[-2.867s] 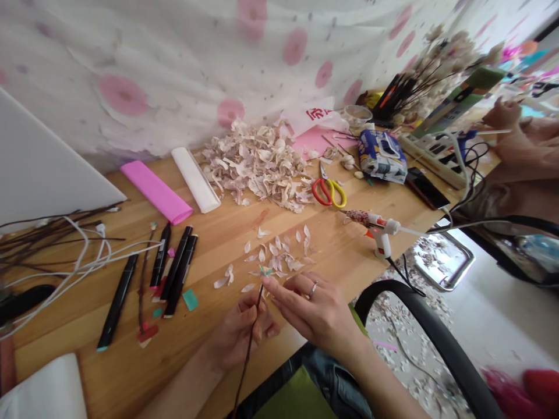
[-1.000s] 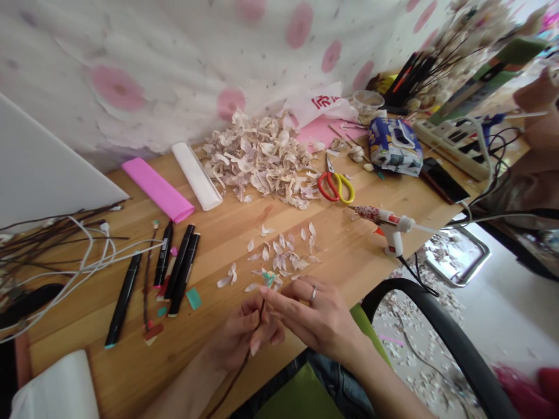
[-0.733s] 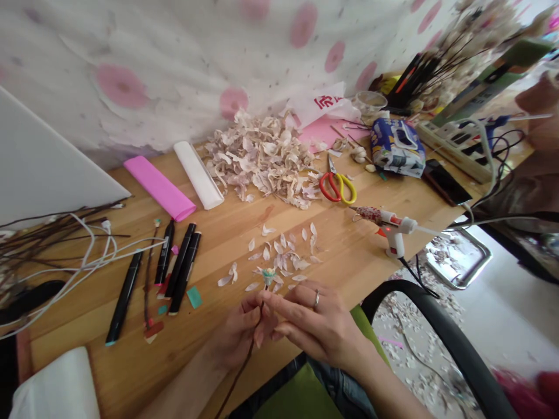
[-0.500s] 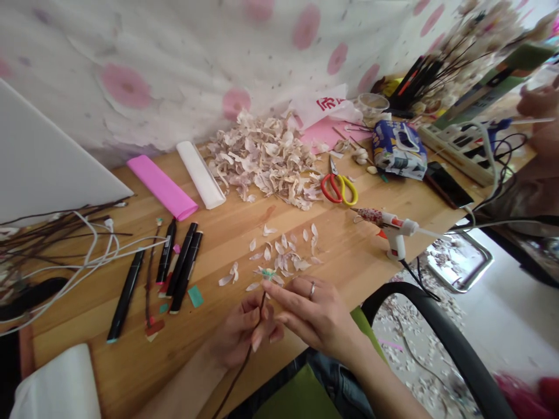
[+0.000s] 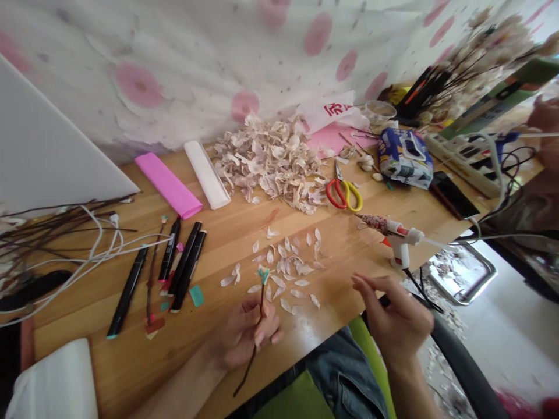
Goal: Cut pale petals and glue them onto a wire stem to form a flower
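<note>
My left hand (image 5: 242, 331) is shut on a thin brown wire stem (image 5: 257, 343), which rises past my fingertips to a small teal bud (image 5: 263, 275) at its top. My right hand (image 5: 395, 317) hangs over the table's front edge near a black chair back, well apart from the stem. Its fingers curve together with nothing visible between them. Loose pale petals (image 5: 286, 267) lie scattered on the wooden table (image 5: 305, 224) just beyond the bud.
A large heap of dry petals (image 5: 266, 169) lies against a dotted cloth. Nearby are red-and-yellow scissors (image 5: 343, 195), a hot glue gun (image 5: 395, 235), several black markers (image 5: 183, 267), pink and white paper rolls, and white cables. Another person's hand (image 5: 545, 116) shows at far right.
My right hand has moved away to the right, off the stem and bud. My left hand still holds the stem, now more upright, and the view has shifted slightly.
</note>
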The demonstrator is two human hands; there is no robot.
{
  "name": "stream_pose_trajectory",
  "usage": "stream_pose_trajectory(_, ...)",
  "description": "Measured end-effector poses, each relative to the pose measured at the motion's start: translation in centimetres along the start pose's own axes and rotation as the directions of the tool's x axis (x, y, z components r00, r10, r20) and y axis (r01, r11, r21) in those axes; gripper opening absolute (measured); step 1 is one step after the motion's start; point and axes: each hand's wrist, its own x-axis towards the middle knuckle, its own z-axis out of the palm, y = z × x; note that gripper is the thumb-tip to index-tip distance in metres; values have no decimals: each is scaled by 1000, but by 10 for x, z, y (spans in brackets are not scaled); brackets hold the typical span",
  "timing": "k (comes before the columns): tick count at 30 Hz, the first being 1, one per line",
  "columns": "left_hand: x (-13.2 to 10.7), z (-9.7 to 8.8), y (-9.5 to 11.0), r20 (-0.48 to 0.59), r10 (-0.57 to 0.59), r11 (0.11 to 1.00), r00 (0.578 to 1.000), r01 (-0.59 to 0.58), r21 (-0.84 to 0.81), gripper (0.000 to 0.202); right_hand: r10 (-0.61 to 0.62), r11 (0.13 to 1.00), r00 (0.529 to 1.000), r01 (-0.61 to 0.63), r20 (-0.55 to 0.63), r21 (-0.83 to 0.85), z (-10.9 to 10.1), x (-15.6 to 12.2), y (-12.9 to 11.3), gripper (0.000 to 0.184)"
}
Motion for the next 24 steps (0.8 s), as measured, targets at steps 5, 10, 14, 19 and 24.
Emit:
stream_pose_trajectory(5,1,-3,-2,34,17,1000,999,-18,26,8,190,978,933,-209,-306,-29,-8,9,30,39)
stream_pose_trajectory(10,0,-7,-4,59,31,998,998,-33,47,7,278,943,886,-325,-372,-71,-8,26,63,41)
stream_pose_trajectory(14,0,-7,-3,67,39,998,997,-43,53,6,293,939,885,-338,-361,-68,-8,30,56,43)
stream_pose_trajectory(19,0,-5,-3,51,23,997,998,-27,66,10,77,957,997,-73,-1,280,1,14,-18,14)
stream_pose_trajectory(24,-1,-5,-5,-1,22,994,1000,-22,106,21,-166,840,910,-71,379,538,28,11,-84,34)
